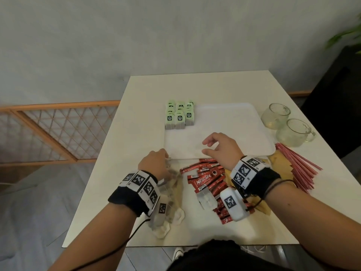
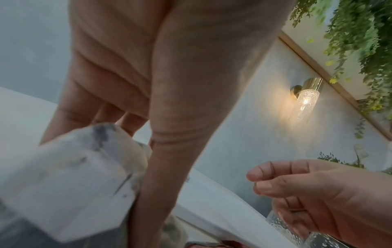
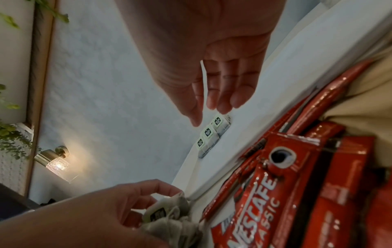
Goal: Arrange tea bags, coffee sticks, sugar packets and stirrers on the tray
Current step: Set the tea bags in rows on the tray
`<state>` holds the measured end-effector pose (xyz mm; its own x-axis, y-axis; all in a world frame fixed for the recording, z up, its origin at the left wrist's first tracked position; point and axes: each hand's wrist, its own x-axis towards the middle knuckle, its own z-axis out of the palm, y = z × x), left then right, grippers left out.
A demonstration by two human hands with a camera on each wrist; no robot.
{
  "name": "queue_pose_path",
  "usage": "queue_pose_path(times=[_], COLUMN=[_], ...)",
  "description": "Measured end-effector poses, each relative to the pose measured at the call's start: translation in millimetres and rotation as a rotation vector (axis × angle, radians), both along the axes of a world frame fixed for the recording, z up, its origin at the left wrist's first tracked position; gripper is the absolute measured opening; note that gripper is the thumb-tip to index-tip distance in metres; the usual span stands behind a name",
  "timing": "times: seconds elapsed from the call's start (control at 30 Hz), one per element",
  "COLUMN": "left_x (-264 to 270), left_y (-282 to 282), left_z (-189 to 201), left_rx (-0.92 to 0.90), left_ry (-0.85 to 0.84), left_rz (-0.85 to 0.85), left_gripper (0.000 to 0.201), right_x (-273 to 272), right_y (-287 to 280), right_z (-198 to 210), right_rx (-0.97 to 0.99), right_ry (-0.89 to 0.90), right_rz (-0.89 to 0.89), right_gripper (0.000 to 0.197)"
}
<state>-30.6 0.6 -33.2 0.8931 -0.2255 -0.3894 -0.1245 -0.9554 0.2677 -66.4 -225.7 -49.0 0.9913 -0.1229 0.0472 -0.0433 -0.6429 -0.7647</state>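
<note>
Tea bags point(image 1: 179, 116) already sit on the tray point(image 1: 234, 122), far-left corner, packed in tidy rows w/ green tags up and facing the person, long axes running front-to-back (probably to leave the rest of the tray free for the other sorts).

Going left to right on the desk point(image 1: 148, 90): the left hand point(image 1: 156, 163) is down on the loose tea-bag heap point(image 1: 172, 202) just off the tray's near-left edge, fingers point(image 3: 152, 188) curled and pinching a bag there, so likely the next pick. The heap lies jumbled, no common heading.

Coffee sticks point(image 1: 207, 178) lie piled in the middle, mostly slanted, ends touching or tucked under the tray's near rim.

The right hand point(image 1: 222, 147) hovers over the tray's near edge, fingers relaxed, holding nothing.

Stirrers point(image 1: 297, 167) fan out at far right, running diagonally. Sugar packets: can't pick out w/ certainty.
</note>
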Motion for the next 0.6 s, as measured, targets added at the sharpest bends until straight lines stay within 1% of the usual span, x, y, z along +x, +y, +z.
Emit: queue_pose_path(times=[0.07,0.17,0.27,0.37,0.4,0.43,0.53,0.57,0.6], left_x=[1.2,-0.4,-0.5,0.6,0.9,1.0,2.1,3.4,4.9], left_y=[0.1,-3.4,-11.0,-19.6,-22.1,-24.4,-30.3,-31.7,-32.5], left_z=[1.8,7.0,11.0,16.2,17.8,19.5,22.6,23.1,23.1], left_rx=[-0.032,-0.106,-0.248,-0.418,-0.470,-0.515,-0.604,-0.613,-0.608], left_ry=[-0.035,-0.086,-0.113,-0.071,-0.050,-0.027,0.031,0.050,0.060], left_rz=[-0.020,-0.056,-0.067,-0.076,-0.079,-0.082,-0.089,-0.089,-0.092], left_gripper=[0.035,0.019,0.014,0.013,0.013,0.015,0.020,0.022,0.026], right_x=[-2.9,-7.0,-10.7,-13.2,-13.7,-14.2,-13.6,-12.5,-11.5], right_y=[1.4,5.1,10.8,15.9,16.6,17.1,16.1,14.9,13.2], right_z=[-2.1,-4.8,-3.6,-0.4,0.6,1.3,3.8,4.3,4.6], right_rx=[0.018,0.047,0.088,0.132,0.142,0.150,0.164,0.175,0.197], right_ry=[0.017,0.065,0.122,0.150,0.142,0.121,0.043,0.031,0.027], right_rz=[0.014,0.054,0.136,0.226,0.253,0.268,0.224,0.198,0.176], right_gripper=[0.017,0.017,0.024,0.042,0.044,0.041,0.013,0.007,0.006])
